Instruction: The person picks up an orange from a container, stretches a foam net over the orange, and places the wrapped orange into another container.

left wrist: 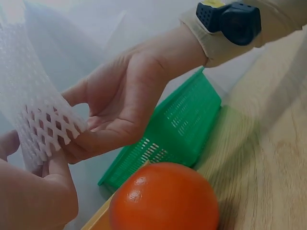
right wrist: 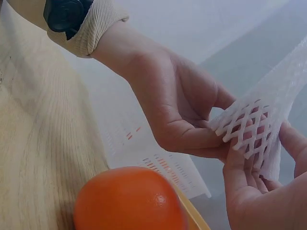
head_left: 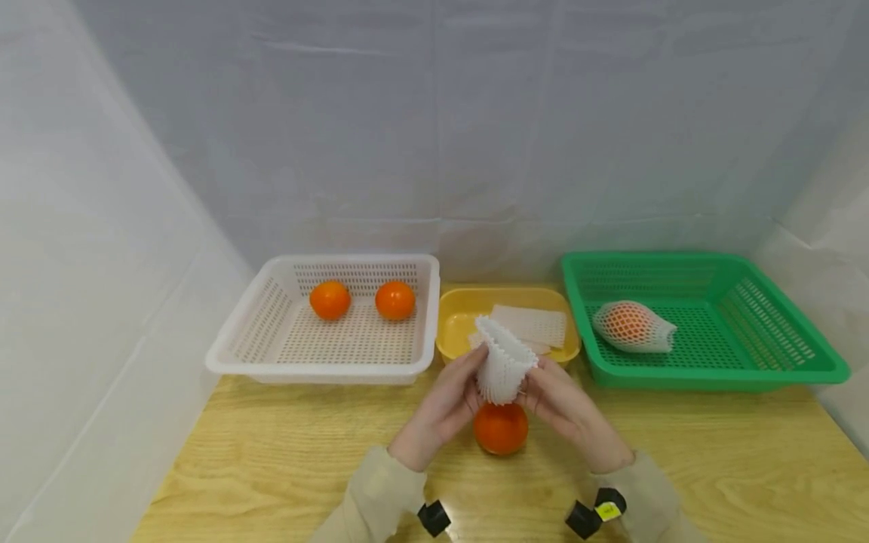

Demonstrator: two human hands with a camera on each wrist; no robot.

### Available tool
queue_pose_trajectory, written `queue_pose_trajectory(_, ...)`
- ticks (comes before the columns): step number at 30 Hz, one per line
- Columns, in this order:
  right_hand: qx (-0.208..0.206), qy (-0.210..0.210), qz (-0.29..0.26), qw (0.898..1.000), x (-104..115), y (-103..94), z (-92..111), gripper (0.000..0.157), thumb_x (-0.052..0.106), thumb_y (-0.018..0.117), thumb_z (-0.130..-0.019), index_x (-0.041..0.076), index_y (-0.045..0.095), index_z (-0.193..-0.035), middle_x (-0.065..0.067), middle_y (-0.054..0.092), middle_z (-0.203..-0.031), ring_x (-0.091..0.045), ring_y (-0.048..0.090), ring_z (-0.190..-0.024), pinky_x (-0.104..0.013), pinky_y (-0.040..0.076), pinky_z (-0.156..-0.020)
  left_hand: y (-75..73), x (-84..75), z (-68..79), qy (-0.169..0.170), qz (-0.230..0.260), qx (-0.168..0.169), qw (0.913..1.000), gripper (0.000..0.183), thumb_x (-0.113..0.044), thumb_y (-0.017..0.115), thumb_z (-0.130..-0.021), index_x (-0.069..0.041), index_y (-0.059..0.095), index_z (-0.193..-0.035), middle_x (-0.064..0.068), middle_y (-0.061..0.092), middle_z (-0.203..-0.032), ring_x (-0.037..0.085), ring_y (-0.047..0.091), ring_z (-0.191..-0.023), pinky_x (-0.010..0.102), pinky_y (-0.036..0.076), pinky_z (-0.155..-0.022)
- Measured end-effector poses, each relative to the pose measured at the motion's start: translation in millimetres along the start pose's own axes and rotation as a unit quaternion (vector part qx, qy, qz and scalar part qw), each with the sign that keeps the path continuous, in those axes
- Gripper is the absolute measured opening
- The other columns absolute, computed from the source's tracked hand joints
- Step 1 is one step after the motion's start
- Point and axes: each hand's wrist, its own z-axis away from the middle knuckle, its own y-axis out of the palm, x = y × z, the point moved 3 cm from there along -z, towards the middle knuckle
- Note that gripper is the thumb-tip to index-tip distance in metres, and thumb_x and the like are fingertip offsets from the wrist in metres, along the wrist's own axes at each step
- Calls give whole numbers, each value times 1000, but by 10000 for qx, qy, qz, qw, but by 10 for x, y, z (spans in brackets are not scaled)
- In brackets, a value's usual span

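Both hands hold a white foam net sleeve (head_left: 504, 369) above the table, one at each side of its lower end. My left hand (head_left: 448, 396) pinches the left side; in the left wrist view its fingers (left wrist: 60, 170) sit at the net's lower edge. My right hand (head_left: 560, 400) grips the opposite side, its thumb and fingers at the mesh in the left wrist view. The sleeve's upper mouth gapes. Just below the hands, a smooth round orange fruit (head_left: 501, 430) rests on the table, unwrapped, also close in the right wrist view.
A white basket (head_left: 319, 369) at left holds two orange fruits (head_left: 363, 300). Behind the hands, a yellow tray (head_left: 455, 320) contains flat foam sleeves (head_left: 536, 324). The green basket (head_left: 706, 377) at right has a fruit in a foam net (head_left: 631, 326).
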Motion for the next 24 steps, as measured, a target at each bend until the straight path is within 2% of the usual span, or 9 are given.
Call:
queue_pose_trajectory(2,-128,72,-62,9999,1,6,0,48,19,40,-111,-2,26,-151,5,63,-121,-7,60,-106,-22,53,-90,-3,-9,1,-123,292,-2,9995,31,-26,41,-111,-7,52,-134,-2,67,-115,4,64,-101,16,54,-85)
queue_pose_trajectory(4,-289,181,-113,9994,-1,9,-5,47,19,39,-111,2,24,-152,5,61,-123,-7,60,-107,-23,53,-92,-13,-15,1,-234,499,-27,9985,28,-27,42,-111,-11,54,-130,-2,69,-114,4,65,-101,16,55,-85)
queue_pose_trajectory(6,-314,226,-214,9990,-6,5,-7,38,18,38,-111,5,35,-147,5,62,-121,-7,61,-106,-24,53,-91,-22,-15,8,-336,609,-58,9976,26,-28,41,-111,-13,54,-128,-3,69,-113,4,66,-100,16,55,-85)
queue_pose_trajectory(9,-25,149,-544,9984,-19,-8,7,25,14,38,-111,10,55,-128,4,64,-114,-8,61,-102,-24,54,-90,-32,-10,33,-476,724,-54,9962,29,-29,38,-112,-14,53,-131,-3,70,-112,4,67,-100,16,55,-85)
queue_pose_trajectory(11,230,53,-759,9968,-22,-27,31,28,14,37,-111,14,65,-113,3,67,-108,-7,62,-98,-22,54,-88,-36,-8,55,-549,792,-66,9953,30,-29,37,-112,-14,52,-133,-3,70,-113,5,67,-100,16,54,-86)
queue_pose_trajectory(13,330,18,-919,9952,-22,-49,58,31,18,39,-111,16,69,-108,3,68,-106,-7,62,-96,-21,54,-86,-50,-2,69,-633,853,-149,9942,31,-30,38,-111,-15,53,-133,-3,71,-111,5,67,-99,16,54,-84)
queue_pose_trajectory(18,-54,187,-760,9969,-35,-111,97,30,26,42,-111,17,71,-108,3,70,-103,-8,64,-93,-21,55,-82,-119,32,109,-806,779,-414,9928,26,-30,40,-110,-18,62,-120,-4,72,-105,4,66,-92,15,52,-75)
queue_pose_trajectory(24,-472,382,-353,9975,-135,-195,151,27,26,44,-110,20,70,-106,4,73,-102,-7,67,-92,-23,55,-80,-210,100,165,-918,647,-496,9924,28,-26,40,-110,-17,67,-109,-4,71,-99,4,65,-88,16,52,-73)
